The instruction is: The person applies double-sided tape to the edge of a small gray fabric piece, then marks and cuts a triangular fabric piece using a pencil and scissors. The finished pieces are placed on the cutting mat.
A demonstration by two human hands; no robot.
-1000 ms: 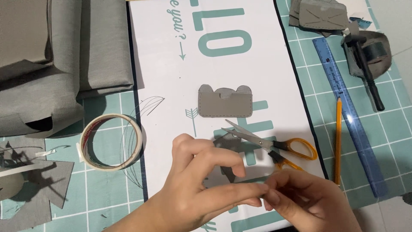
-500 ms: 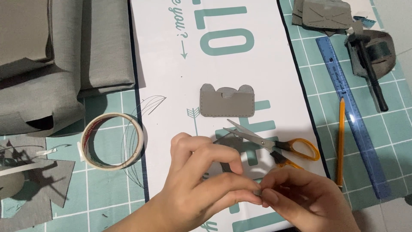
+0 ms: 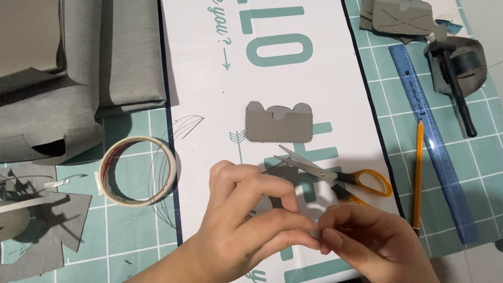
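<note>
Grey fabric [image 3: 78,68] is cut off at left, one tape roll [image 3: 137,171] lies beside it, a small grey piece [image 3: 316,232], mostly hidden, is pinched between left hand [image 3: 246,220] and right hand [image 3: 367,241], one pair of scissors [image 3: 335,178] behind.

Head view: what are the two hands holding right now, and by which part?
A small grey piece, pinched at its edges between the fingertips of the left hand and the right hand; what it is cannot be told.

A small grey piece [image 3: 314,233], mostly hidden, seemingly pinched between fingertips.
</note>
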